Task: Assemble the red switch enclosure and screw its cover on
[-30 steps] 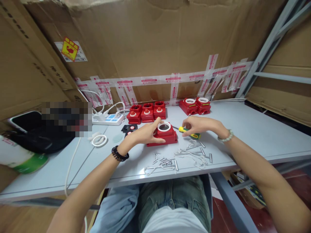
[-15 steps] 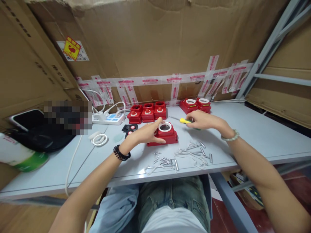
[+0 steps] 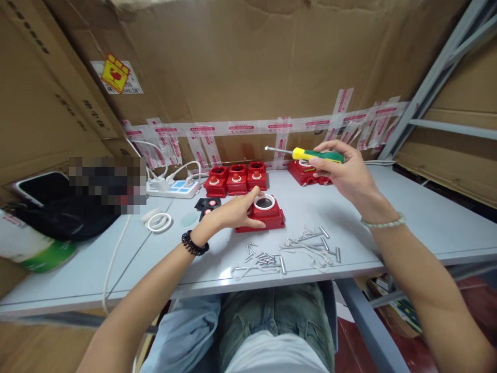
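My left hand grips a red housing from its left side, thumb and fingers spread around it. A white ring sits on top of that housing. Raised above the table, my right hand is closed on a screwdriver with a yellow and green handle, its shaft pointing left. Silver metal rods and small screws lie with white strings in front of the housing. Black parts with red centres are just beyond my left wrist.
Several red units stand at the back, with more red housings behind my right hand. A power strip, white rings, a phone and a green-white container are on the left. Cardboard walls the back.
My right hand has lifted off the table with the screwdriver, which now hangs higher in front of the cardboard. My left hand stays on the red housing.
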